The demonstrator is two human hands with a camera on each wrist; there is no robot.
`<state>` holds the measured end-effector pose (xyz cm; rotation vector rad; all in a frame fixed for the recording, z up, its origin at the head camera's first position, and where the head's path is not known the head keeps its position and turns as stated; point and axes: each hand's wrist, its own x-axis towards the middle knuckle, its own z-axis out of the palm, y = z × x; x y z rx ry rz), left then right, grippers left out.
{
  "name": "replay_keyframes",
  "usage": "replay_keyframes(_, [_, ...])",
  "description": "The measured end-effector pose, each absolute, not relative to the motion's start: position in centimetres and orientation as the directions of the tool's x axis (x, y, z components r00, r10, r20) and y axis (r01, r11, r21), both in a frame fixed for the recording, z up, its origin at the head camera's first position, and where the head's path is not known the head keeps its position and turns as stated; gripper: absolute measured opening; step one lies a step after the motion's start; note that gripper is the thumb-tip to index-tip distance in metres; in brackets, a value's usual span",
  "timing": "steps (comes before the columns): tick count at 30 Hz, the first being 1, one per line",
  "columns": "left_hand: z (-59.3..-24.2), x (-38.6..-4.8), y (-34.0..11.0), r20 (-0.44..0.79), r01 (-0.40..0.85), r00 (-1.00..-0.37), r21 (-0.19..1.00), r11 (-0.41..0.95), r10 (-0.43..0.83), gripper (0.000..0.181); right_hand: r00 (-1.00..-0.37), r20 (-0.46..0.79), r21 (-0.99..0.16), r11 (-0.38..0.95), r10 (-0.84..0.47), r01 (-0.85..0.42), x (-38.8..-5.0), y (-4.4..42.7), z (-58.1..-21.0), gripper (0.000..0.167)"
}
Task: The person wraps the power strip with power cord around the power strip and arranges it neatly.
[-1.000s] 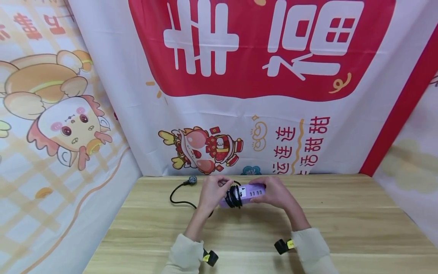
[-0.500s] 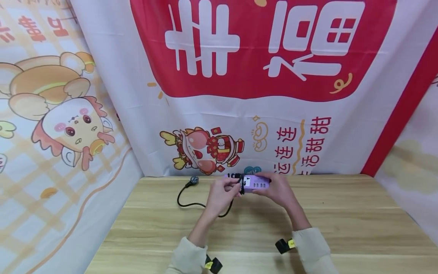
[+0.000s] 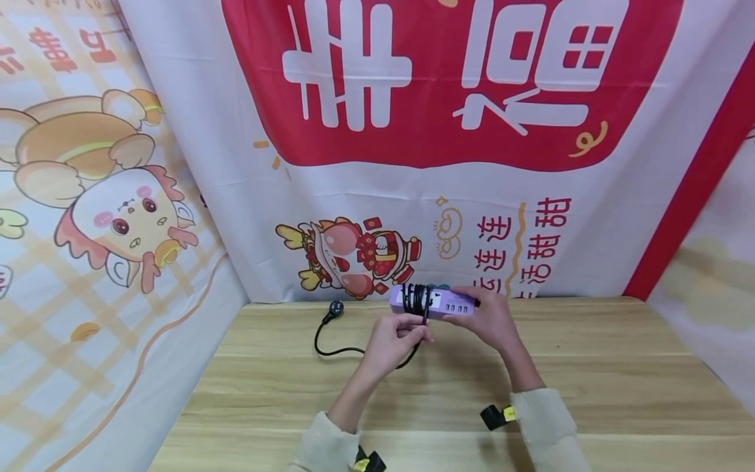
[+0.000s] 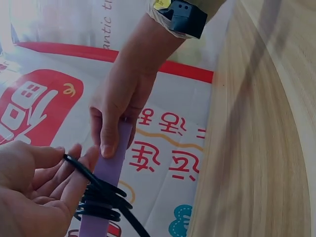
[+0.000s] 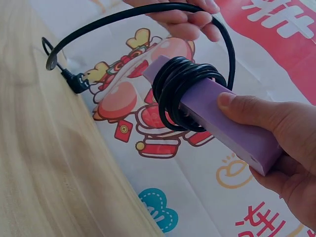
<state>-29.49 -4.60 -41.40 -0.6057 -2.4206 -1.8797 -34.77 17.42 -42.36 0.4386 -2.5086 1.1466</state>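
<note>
In the head view, our right hand (image 3: pixel 491 319) grips the purple USB power strip (image 3: pixel 440 311) by its three-o'clock end, near the far side of the wooden tabletop (image 3: pixel 590 373); the rest juts toward nine, long axis nearly nine-to-three, USB ports facing us. Seven o'clock of the strip, our left hand (image 3: pixel 392 342) pinches the black cord (image 3: pixel 418 300).

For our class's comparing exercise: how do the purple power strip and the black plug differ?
The power strip is purple; the plug is black. The power strip is long and boxy, the plug small and compact. The right hand's grip holds the power strip off the table, while the plug lies on it. Both share one black cord: it wraps the power strip and ends in the plug.
</note>
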Motion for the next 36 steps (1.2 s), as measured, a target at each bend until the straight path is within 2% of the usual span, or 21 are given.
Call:
replay_keyframes(8, [-42.4,-29.7,-5.1,0.165,0.307,-0.897,0.9,0.31,0.409,0.014,-0.897,0.431,-0.685,0.611,-0.099,-0.397,-34.9,17.8,-42.3,0.057])
replay_keyframes(17, [-44.4,-30.4,-5.1,0.111,0.382,-0.835,0.821,0.424,0.538,0.018,-0.906,0.421,-0.706,0.607,-0.055,-0.365,-34.9,18.3,-42.2,0.06])
replay_keyframes(24, [-45.4,-30.9,-5.2,0.092,0.376,-0.835,0.814,0.442,0.542,0.02,-0.926,0.373,-0.74,0.583,-0.06,-0.335,-34.7,18.3,-41.7,0.063])
replay_keyframes(36, [-46.6,-31.9,-5.8,0.155,0.446,-0.852,0.714,0.539,0.5,0.018,-0.941,0.323,-0.817,0.472,-0.102,-0.332,-34.2,17.7,-41.1,0.062])
